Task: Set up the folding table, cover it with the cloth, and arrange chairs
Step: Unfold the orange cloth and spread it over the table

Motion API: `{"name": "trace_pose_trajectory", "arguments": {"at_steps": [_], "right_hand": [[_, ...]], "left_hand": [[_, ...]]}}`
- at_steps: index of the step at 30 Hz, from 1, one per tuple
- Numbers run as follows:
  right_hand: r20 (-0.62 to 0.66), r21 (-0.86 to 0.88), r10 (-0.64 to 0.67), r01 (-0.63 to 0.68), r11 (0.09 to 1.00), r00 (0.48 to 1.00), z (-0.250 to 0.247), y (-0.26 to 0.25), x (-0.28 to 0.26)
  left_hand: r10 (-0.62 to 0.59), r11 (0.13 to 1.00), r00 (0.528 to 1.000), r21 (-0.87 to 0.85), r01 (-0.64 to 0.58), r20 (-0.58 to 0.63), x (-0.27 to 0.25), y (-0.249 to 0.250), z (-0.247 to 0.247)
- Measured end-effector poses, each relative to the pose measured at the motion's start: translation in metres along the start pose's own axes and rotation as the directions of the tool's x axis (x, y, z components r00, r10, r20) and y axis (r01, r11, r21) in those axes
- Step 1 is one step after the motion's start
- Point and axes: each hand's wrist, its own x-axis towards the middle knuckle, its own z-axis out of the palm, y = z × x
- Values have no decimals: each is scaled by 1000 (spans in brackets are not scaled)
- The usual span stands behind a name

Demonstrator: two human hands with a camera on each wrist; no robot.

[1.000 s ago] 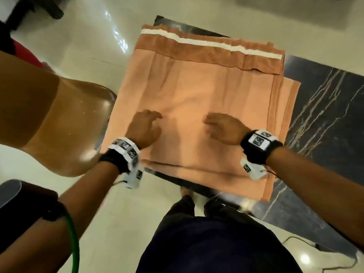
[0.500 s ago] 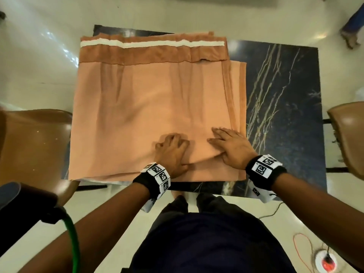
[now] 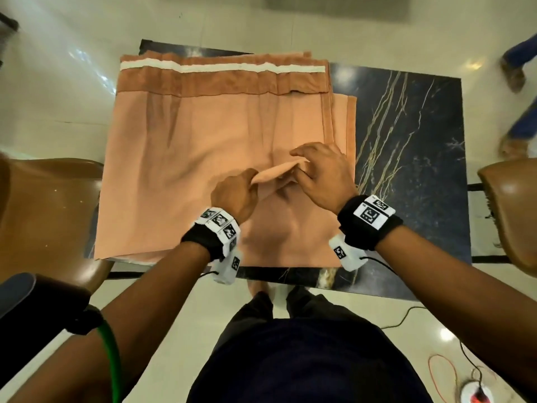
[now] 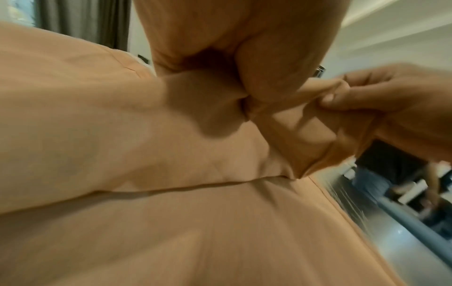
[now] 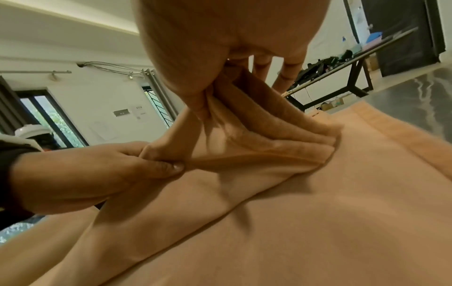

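Note:
A folded peach cloth (image 3: 189,158) with a darker band and a white strip at its far edge lies on the left part of the dark marble-patterned folding table (image 3: 412,158). My left hand (image 3: 235,193) and right hand (image 3: 319,173) both pinch the top layer near the cloth's middle and lift a small fold between them. In the right wrist view my left hand (image 5: 97,174) grips that raised fold of cloth (image 5: 257,147) between thumb and fingers. The left wrist view shows my right hand (image 4: 381,100) pinching the same fold of cloth (image 4: 305,123).
A brown chair (image 3: 43,216) stands at the table's left side and another brown chair (image 3: 511,210) at its right. Another person's legs (image 3: 520,82) are at the far right. Cables and a red-lit power socket (image 3: 476,397) lie on the floor at lower right.
My hands lay flat on the cloth near its front edge; now both have pinched the top layer and raised a fold. The view has shifted right, squaring up on the table.

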Motion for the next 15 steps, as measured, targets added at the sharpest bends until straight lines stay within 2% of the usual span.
{"name": "trace_pose_trajectory", "arguments": {"at_steps": [2,4,7,12,15], "right_hand": [[0,50,29,-29,998,1000,7,-5,2],[67,45,27,-30,999,997,17,-9,0],[226,-57,27,-15,998,974,34,-12,-10],[497,-118,80,-24,993,864,58,-25,-19],[562,-208,85,42,977,823,72,-33,-21]], "left_hand": [[-70,991,996,-114,62,-64,4,-17,-19],[-195,954,974,-255,161,-117,7,-42,-38],[-384,873,904,-393,289,-187,6,-87,-69],[-630,762,721,-409,502,-289,-24,-181,-116],[-730,679,599,-448,581,-329,-59,-223,-129]]}}
